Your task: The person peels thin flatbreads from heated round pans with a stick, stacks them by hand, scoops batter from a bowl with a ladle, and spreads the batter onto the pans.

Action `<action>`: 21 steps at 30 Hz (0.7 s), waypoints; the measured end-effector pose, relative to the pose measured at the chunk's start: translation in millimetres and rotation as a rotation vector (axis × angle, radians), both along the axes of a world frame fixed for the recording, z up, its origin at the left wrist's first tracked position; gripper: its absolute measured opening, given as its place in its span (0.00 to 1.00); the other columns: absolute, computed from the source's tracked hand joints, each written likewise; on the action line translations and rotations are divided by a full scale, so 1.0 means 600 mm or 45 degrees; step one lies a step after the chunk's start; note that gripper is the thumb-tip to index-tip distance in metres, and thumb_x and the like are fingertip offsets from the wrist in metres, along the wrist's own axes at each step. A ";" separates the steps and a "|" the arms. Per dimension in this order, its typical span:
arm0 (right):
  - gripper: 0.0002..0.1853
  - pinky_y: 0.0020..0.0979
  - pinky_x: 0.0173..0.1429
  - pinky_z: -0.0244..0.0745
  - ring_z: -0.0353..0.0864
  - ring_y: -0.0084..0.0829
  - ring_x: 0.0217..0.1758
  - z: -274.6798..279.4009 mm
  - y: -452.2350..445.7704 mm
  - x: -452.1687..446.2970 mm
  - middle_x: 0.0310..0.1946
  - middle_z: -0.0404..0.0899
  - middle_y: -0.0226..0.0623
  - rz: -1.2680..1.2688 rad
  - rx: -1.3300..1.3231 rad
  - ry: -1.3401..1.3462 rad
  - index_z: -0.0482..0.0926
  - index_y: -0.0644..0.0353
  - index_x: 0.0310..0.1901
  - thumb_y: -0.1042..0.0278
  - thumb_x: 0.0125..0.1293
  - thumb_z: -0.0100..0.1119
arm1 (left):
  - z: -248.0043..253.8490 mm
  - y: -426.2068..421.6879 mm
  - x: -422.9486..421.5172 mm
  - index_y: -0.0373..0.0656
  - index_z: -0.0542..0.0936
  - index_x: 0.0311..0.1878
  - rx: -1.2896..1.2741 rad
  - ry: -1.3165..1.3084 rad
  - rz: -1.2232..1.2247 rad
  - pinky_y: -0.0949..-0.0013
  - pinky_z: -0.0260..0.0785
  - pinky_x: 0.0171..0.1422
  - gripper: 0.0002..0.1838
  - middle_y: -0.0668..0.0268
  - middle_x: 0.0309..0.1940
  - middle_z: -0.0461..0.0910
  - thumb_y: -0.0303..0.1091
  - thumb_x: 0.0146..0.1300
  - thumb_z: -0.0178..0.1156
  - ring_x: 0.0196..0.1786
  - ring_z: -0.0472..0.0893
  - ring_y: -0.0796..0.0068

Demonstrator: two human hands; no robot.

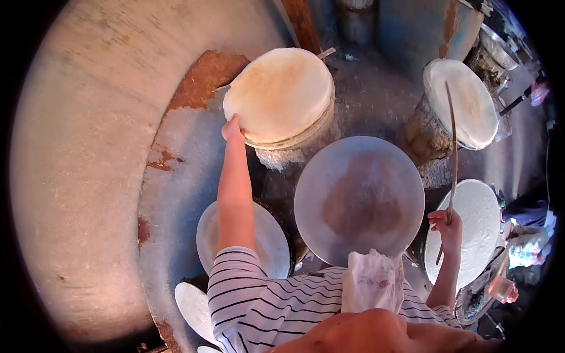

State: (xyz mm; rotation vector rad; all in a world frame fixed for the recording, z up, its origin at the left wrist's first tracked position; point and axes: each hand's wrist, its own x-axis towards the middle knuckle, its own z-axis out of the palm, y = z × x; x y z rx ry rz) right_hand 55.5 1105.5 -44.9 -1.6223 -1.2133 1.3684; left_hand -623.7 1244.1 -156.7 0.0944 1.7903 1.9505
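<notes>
At centre, grey disc [359,200], left hand [233,128] gripping cream round [285,91], right hand [447,228] clasping stick [454,132]

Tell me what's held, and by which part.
The right hand grips a long, thin, brown wooden stick toward its near end. The left hand touches the near-left rim of a round cream disc; whether it grips is unclear.

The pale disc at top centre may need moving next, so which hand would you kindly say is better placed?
Left, I'd judge: the left hand is at the edge of the pale disc, while the right hand holds a thin stick well away from it.
</notes>
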 end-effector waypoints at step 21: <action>0.08 0.25 0.38 0.75 0.80 0.24 0.35 0.012 -0.082 0.016 0.32 0.83 0.38 -0.083 -0.178 -0.228 0.78 0.68 0.35 0.87 0.54 0.54 | -0.081 -0.010 -0.086 0.38 0.78 0.43 -0.079 -0.065 -0.244 0.64 0.66 0.24 0.21 0.65 0.27 0.77 0.41 0.52 0.70 0.25 0.74 0.69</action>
